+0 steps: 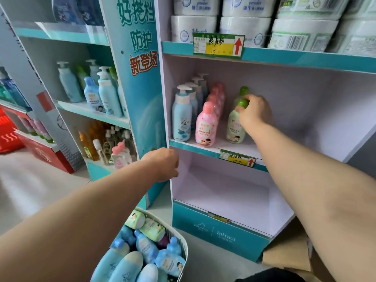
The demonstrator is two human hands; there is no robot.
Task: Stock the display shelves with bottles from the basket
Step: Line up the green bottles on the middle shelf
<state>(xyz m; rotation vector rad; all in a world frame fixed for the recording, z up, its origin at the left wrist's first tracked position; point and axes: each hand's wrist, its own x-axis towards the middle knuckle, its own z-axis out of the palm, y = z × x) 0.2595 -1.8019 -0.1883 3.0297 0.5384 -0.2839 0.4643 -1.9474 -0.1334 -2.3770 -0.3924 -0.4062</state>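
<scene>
My right grip [254, 112] clasps the green cap of a pale, upright bottle [235, 127] on the shelf [244, 147] — pink bottles [206, 125] just left of it. Left grip [162, 163] shows only its back — I cannot tell its hold.

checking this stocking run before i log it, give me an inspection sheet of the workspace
surface: middle shelf, bottles upright at its left end
job's things: blue pump bottles, pink bottles, front green-capped bottle with another behind; basket holds more bottles
clutter: cardboard on floor, right
hands: right hand grips the front green-capped bottle's cap; left hand loosely curled near the side panel, nothing seen in it
cables: nothing seen
surroundings: stocked shelf unit left; white tubs above; red crate far left
</scene>
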